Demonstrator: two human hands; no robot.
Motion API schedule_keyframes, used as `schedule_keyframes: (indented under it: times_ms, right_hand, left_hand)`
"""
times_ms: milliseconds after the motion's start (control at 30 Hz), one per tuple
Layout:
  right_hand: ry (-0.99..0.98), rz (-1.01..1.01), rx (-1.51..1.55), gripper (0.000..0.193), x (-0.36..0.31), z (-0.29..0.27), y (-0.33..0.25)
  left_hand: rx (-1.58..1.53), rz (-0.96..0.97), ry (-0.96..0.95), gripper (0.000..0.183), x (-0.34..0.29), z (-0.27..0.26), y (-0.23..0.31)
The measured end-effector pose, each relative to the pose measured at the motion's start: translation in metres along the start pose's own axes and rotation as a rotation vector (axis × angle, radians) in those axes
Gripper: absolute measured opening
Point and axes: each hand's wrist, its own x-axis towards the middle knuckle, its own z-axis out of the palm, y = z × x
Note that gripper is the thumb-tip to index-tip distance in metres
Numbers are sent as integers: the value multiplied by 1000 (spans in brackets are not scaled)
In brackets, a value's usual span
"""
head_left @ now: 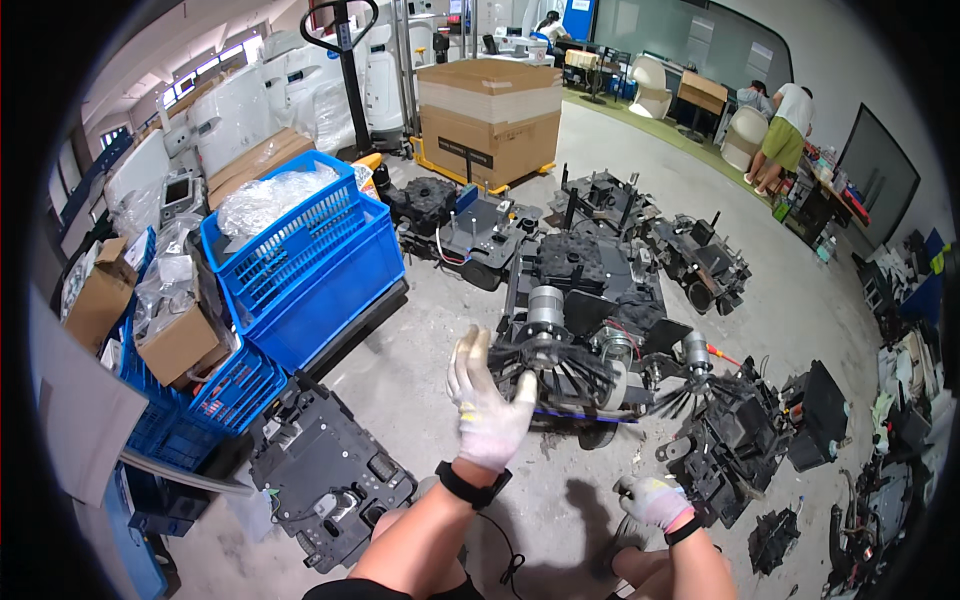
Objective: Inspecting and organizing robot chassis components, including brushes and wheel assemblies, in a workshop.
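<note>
My left hand (490, 410), in a whitish glove, has its fingers and thumb curled around the edge of a round brush (548, 362) with black bristles. A silver cylindrical motor (546, 305) stands on top of the brush. Behind them lies a dirty black machine chassis (590, 268) with wheels and wiring. A second bristle brush (686, 392) with its own motor (697, 350) sits at the chassis's right front. Low on the right, my gloved right hand (655, 502) is closed near my knee; what its fingers hold, if anything, is hard to make out.
Other dusty chassis lie around: one at left (330, 480), one behind (470, 230), one at right (730, 440). Blue crates (310, 285) stand at left, a large cardboard box (490, 125) at the back. A red-handled screwdriver (722, 354) lies beyond the second brush. People are far off.
</note>
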Motion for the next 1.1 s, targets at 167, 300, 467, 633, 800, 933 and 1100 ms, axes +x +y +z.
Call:
schedule_keyframes:
  times_ms: [167,300,467,633,800,933,1100]
  right_hand:
    - [11,-128,55,30,39,-5,-12]
    - [51,-192,81,27,65,-9,-6]
    - [11,-82,105,26,82,-12,9]
    - [34,-60,0,33,94,-8,17]
    - [79,-101,51,31,100,-7,25]
    - [113,-105,-11,30,103,3,30]
    - [88,-70,-2,28,102,10,30]
  left_hand:
    - [-53,135,-34,73,10,27,-9]
    - [-168,253,-116,56,9,38,-18]
    - [-189,198,-55,39,0,50,-19]
    - [-224,260,-67,31,9,51,-32]
    - [-248,244,-61,29,6,56,-34]
    - [-584,92,-77,39,0,62,-39]
    - [-823,-15,-74,52,-7,67,-46]
